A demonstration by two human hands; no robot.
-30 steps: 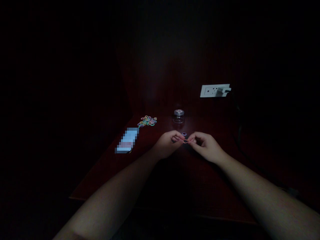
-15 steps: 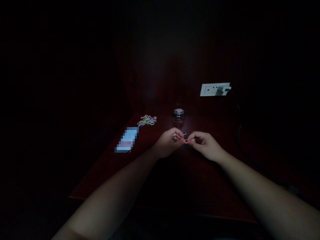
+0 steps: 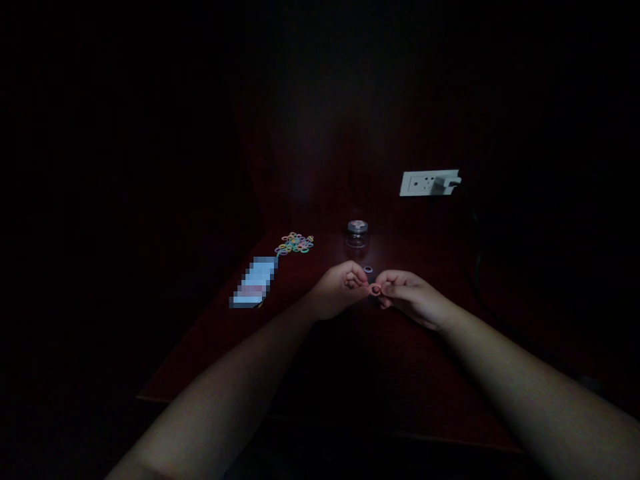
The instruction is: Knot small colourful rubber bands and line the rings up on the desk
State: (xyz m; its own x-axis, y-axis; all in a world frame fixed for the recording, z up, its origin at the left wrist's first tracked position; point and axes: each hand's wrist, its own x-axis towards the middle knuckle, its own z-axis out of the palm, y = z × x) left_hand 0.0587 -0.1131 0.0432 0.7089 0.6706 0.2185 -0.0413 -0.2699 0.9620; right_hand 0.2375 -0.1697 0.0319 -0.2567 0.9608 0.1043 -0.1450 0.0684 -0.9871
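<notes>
A pink band (image 3: pixel 375 295), nearer the wearer than the jar (image 3: pixel 357 239), is stretched between both hands, its handling seemingly midway: the left hand (image 3: pixel 343 287) pinches one edge, the right hand (image 3: pixel 413 293) the opposite one, fingers drawn narrow. It looks like a small, smooth, rounded loop with an open centre. A pale purple ring (image 3: pixel 368 270) lies loose on the worktop (image 3: pixel 320 373), just in front of the jar; left of it, a multicoloured pile of rings (image 3: pixel 296 244) remains unheld. The jar is lidded.
</notes>
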